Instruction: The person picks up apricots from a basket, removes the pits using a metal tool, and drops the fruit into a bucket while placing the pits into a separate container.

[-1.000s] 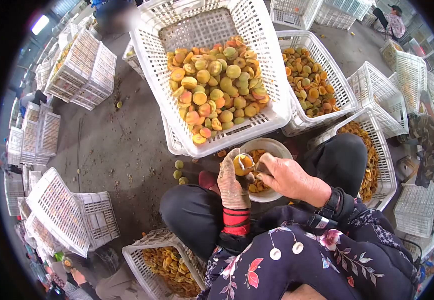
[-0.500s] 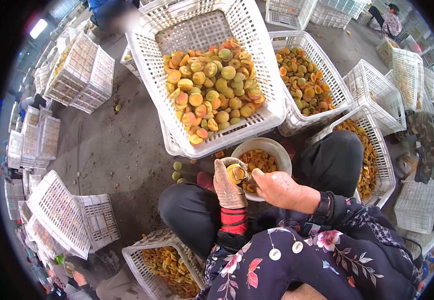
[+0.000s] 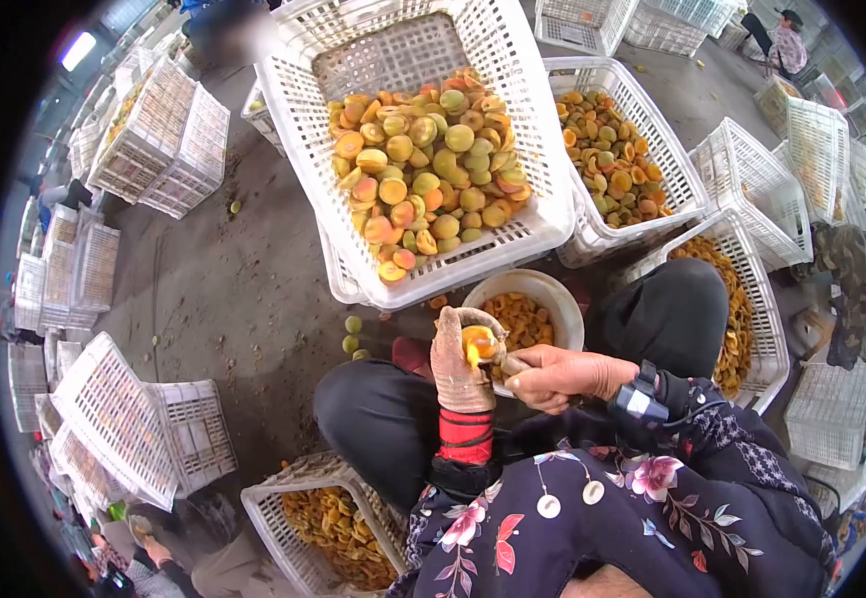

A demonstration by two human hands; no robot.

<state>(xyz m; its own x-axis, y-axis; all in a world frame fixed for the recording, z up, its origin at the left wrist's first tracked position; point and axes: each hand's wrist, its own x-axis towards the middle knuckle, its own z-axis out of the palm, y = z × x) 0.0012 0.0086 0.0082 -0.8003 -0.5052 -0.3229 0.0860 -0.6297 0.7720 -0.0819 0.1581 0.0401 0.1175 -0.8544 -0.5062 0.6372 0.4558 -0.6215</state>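
Note:
My left hand (image 3: 461,371), in a worn, stained glove with a red band at the wrist, holds an orange-yellow apricot half (image 3: 480,345) in its curled fingers. My bare right hand (image 3: 567,374) is closed round the short handle of a small pitting tool (image 3: 516,367). The tool points at the apricot; its tip is hidden by the fruit and fingers. Just beyond my hands stands a white round bucket (image 3: 567,309) with orange apricot pieces (image 3: 522,317) inside.
A large white crate (image 3: 542,164) of apricot halves (image 3: 433,169) stands ahead. More filled crates stand at the right (image 3: 687,189) and lower left (image 3: 253,508). Several loose green fruits (image 3: 353,325) lie on the floor. Stacked crates (image 3: 159,140) and other people are around.
My right hand has turned, its fingers now wrapping the tool handle with the wrist lower. The apricot half in my left hand has tilted, its orange flesh showing more.

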